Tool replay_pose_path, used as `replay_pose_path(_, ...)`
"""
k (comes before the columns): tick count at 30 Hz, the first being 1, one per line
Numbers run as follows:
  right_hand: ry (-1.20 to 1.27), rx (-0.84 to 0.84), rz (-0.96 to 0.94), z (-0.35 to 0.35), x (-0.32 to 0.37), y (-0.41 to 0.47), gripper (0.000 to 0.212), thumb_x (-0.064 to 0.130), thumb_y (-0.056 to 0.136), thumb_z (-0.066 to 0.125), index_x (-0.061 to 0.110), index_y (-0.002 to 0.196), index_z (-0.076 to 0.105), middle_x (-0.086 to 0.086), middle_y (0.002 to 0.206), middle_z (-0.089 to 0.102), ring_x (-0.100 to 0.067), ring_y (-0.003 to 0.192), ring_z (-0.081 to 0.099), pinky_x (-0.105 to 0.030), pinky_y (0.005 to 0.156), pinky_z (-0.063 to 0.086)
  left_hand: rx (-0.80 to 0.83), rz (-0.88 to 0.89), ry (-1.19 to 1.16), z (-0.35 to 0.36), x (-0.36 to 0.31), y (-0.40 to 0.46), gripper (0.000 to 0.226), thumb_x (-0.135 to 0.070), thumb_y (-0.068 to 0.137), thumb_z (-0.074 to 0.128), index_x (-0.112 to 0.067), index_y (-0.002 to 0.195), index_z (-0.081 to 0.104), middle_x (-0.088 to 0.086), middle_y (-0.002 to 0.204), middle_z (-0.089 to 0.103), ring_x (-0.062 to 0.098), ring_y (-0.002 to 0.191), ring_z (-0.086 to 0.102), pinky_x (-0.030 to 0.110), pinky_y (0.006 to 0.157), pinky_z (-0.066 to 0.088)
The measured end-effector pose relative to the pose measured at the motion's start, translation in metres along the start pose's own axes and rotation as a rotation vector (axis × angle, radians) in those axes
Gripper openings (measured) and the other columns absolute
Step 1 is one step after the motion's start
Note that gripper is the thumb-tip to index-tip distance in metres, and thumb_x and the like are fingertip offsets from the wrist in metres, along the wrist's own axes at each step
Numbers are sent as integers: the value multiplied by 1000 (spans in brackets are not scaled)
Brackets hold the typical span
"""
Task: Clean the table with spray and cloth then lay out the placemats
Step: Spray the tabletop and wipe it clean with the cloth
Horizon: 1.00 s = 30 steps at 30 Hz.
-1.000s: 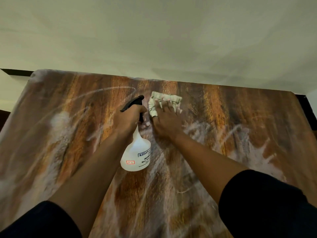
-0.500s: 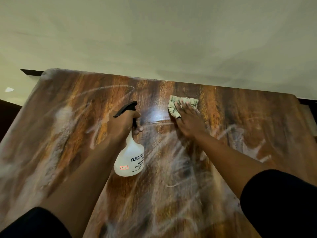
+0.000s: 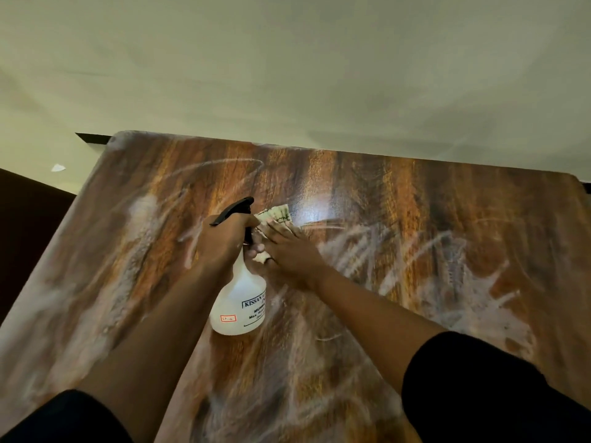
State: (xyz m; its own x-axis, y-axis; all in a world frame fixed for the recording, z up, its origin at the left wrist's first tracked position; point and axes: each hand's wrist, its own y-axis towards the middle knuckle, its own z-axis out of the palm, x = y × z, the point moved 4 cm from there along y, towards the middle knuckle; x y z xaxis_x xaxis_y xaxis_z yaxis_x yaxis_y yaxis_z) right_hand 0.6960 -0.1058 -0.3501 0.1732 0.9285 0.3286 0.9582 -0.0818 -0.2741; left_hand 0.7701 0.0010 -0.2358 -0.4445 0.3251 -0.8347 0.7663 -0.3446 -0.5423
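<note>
My left hand [image 3: 225, 243] grips the neck of a white spray bottle [image 3: 240, 302] with a black trigger head, held above the middle of the wood-grain table [image 3: 431, 225]. Just right of it, my right hand [image 3: 291, 247] presses flat with straight fingers on a pale patterned cloth [image 3: 277, 215], which peeks out past the fingertips. White streaks of cleaner smear much of the tabletop. No placemats are in view.
A pale floor lies beyond the table's far edge, with a small white scrap [image 3: 58, 168] at the left. A dark piece of furniture [image 3: 28, 225] stands beside the table's left edge.
My right hand and the cloth swept right half a second ago and have come back left, now touching the spray bottle's head. My left hand holds the bottle in about the same place.
</note>
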Motion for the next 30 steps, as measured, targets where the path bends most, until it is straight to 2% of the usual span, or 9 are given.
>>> replay_pose_path(2,-62,-16,11,-10,-28,-2,69,57,97,12,33,162,11,4,170,5,-16,157,1,-45,126,5,17,20,6,-5,-1,4,46,-1,92,64,-26,130,70,14,65,62,27,54,65,24,45,50)
replay_pose_path(4,-23,-86,129,-22,-59,-6,61,46,106,28,31,162,8,1,170,3,-19,157,0,-44,127,5,31,44,5,-11,0,10,57,0,91,62,-34,136,66,15,65,61,27,55,65,25,46,49)
replay_pose_path(9,157,-236,572,-41,-115,-6,62,40,107,30,31,163,7,-1,171,0,-23,157,-1,-52,126,8,20,22,-3,-33,9,24,54,-3,95,63,-26,143,67,8,55,60,28,56,65,28,49,51)
replay_pose_path(13,225,-289,768,-45,-78,24,64,40,107,33,26,163,6,-4,171,3,-27,157,-1,-50,124,-1,34,17,-3,-49,7,46,50,-4,94,64,-27,138,69,13,62,61,30,55,65,30,50,53)
replay_pose_path(16,213,-276,641,-41,-30,58,65,37,105,35,24,163,8,-8,170,11,-31,157,6,-55,123,5,38,-16,5,-56,-3,64,34,-5,94,66,-32,115,73,14,69,60,31,58,65,29,50,54)
replay_pose_path(19,99,-219,358,-31,11,86,67,37,103,37,25,163,10,-6,170,9,-27,157,2,-53,124,1,50,-55,-9,-63,-14,75,13,-2,96,64,-13,91,69,10,65,57,33,66,61,23,42,48)
replay_pose_path(23,56,-196,133,-39,-7,93,60,37,106,37,32,162,16,4,170,9,-17,157,3,-39,124,-4,36,-91,-20,-73,-22,94,16,-3,93,66,-15,97,74,10,65,59,31,60,62,23,42,48)
replay_pose_path(26,54,-207,202,-52,-48,91,58,39,108,34,35,162,13,7,170,5,-15,157,2,-42,125,1,35,-90,-8,-80,-25,111,23,-5,92,69,-6,115,74,12,68,62,29,56,66,25,44,50)
replay_pose_path(30,116,-345,576,-64,-105,89,61,45,104,27,34,162,12,5,171,2,-20,157,3,-49,126,8,60,-89,-22,-87,-28,131,22,-8,91,70,-3,112,73,14,72,63,29,57,69,26,44,48)
